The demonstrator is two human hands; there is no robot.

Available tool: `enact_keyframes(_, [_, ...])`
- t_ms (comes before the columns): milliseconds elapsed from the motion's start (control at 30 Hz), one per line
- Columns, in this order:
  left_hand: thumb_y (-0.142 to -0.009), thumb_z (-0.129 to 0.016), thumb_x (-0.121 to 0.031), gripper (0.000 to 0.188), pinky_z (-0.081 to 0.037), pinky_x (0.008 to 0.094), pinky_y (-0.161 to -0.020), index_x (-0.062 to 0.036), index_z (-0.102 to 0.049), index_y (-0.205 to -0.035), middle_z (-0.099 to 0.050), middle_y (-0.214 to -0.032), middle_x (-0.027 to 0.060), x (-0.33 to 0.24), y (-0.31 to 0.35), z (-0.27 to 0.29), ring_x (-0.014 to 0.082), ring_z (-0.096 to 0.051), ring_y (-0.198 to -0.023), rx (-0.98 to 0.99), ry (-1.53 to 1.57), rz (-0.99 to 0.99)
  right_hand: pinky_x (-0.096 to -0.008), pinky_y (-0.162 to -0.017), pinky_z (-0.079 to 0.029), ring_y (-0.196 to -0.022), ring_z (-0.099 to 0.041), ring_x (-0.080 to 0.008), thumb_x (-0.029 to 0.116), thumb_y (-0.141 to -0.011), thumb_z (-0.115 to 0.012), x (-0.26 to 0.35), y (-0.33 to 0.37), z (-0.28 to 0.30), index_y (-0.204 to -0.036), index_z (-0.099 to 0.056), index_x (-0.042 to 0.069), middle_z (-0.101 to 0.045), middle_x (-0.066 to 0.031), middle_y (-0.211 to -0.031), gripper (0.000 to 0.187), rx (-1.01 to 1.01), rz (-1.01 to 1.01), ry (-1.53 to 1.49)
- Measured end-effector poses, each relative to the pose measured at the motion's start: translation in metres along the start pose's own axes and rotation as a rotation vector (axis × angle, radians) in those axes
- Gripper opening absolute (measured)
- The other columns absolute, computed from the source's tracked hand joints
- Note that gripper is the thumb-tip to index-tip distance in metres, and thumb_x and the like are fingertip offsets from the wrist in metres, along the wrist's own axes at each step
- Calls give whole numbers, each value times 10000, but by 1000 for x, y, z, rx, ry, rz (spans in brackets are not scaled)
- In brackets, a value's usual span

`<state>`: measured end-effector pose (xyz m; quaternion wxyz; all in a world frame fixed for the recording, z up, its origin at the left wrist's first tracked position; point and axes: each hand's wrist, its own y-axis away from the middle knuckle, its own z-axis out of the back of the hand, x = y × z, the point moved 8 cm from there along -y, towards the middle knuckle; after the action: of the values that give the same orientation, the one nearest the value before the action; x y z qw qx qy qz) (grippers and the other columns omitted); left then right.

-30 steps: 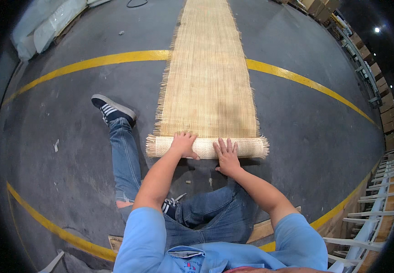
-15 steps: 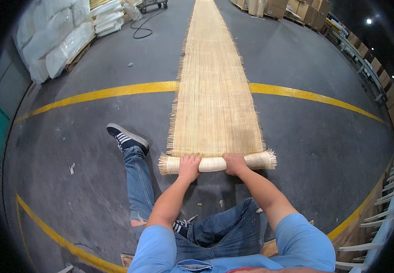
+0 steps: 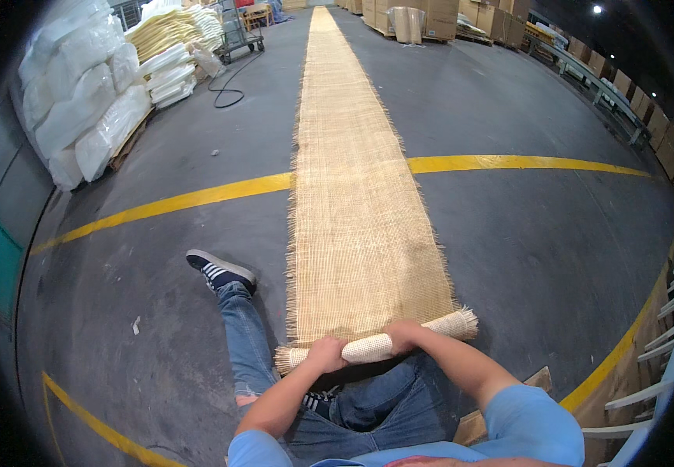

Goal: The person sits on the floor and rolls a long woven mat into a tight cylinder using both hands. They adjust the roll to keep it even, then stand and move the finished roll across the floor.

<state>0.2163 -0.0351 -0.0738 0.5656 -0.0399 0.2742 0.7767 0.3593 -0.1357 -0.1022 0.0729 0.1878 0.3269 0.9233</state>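
A long strip of woven rattan webbing (image 3: 352, 210), pale straw in colour with frayed side edges, runs away from me along the floor. Its near end is wound into a roll (image 3: 368, 349) just in front of my bent leg. My left hand (image 3: 327, 354) is closed over the roll left of its middle. Right of the middle, my right hand (image 3: 403, 335) wraps round it too, with the fingertips partly hidden. The roll lies at a slant in view, its right end farther off, with fringe sticking out at both ends.
My left shoe (image 3: 222, 269) rests left of the strip. A yellow floor line (image 3: 197, 201) passes under the webbing. Plastic-wrapped bundles (image 3: 80, 86) stand at the far left, near a wheeled cart (image 3: 240, 35). Cardboard boxes (image 3: 438, 19) are at the back; white slats (image 3: 656, 350) stand at right.
The roll and both hands now appear lower in the picture, closer to my body. The view has tilted up, showing more of the strip's far end. Both hands keep their hold.
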Motion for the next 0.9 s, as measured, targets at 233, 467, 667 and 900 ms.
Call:
enact_keyframes(233, [-660,-878,-481,721,-545,449,-946,-155,-685,-1273,-742,-1139,153,42,-27,-13,342,-695,-1078,365,119,-16,-672,-1090,-367,-1398,-450,-388,466,-627,-917,36,7,10,-1521,-411,173,-484,-173,-1501,1068,-176,-150,15])
enact_keyframes(467, [-645,-889,-502,785,-502,450,-1006,-199,-670,-1335,-643,-1271,135,28,-56,13,346,-571,-1255,209,-74,-70,-781,-1120,-226,-1401,-421,-416,455,-660,-920,30,10,4,-1554,-364,138,-493,-156,-1467,1099,-341,-278,82])
enact_keyframes(667, [-685,-825,-628,975,-385,562,-1110,-176,-509,-1490,-511,-1405,185,12,0,45,369,-461,-1339,-360,-151,-44,-666,-1093,-363,-1360,-507,-357,502,-469,-977,-23,-43,18,-1525,-370,116,-503,-189,-1489,1278,43,-150,-191])
enact_keyframes(900, [-656,-873,-548,1064,-324,657,-1113,-209,-396,-1545,-483,-1471,138,22,5,23,367,-443,-1371,-304,-368,-30,-605,-1090,-411,-1467,-342,-394,494,-535,-956,-12,-49,37,-1530,-381,144,-381,-122,-1600,1201,-79,-82,-114])
